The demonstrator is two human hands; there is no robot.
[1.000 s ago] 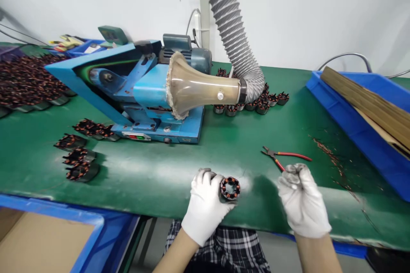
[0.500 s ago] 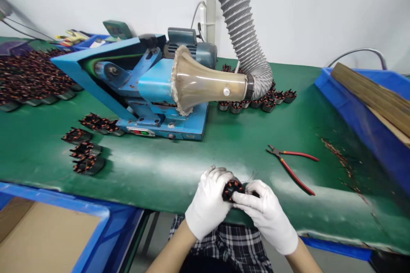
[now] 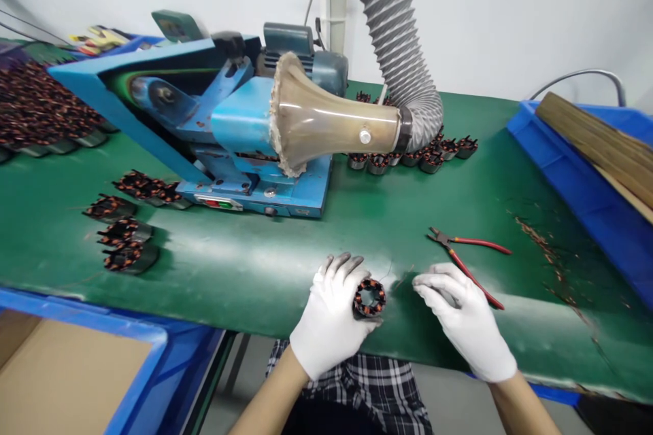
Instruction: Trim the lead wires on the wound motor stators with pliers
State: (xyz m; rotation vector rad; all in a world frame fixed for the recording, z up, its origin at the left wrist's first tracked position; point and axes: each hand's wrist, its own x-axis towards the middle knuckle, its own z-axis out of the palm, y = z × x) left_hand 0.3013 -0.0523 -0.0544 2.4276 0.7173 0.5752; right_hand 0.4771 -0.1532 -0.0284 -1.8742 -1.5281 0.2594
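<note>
My left hand (image 3: pixel 330 316), in a white glove, is closed around a small motor stator (image 3: pixel 368 297) with copper windings, held at the near edge of the green bench (image 3: pixel 286 265). My right hand (image 3: pixel 462 316), also gloved, sits a short way to the right of the stator with its fingers curled in a pinch. A thin wire seems to run from the stator toward those fingertips. Red-handled cutters (image 3: pixel 466 255) lie on the mat just beyond my right hand.
A blue belt grinder (image 3: pixel 204 122) with a tan suction funnel (image 3: pixel 331 126) and grey ribbed hose (image 3: pixel 403 34) stands mid-bench. Several stators (image 3: pixel 122 231) lie left, a heap (image 3: pixel 35 112) far left, more behind the hose (image 3: pixel 428 153). Blue bins stand at right (image 3: pixel 576 183) and lower left (image 3: pixel 86 353).
A second ago my right hand was raised apart at the right. Half a second ago it was on the stator with my left hand. Now it has drawn back to the right.
</note>
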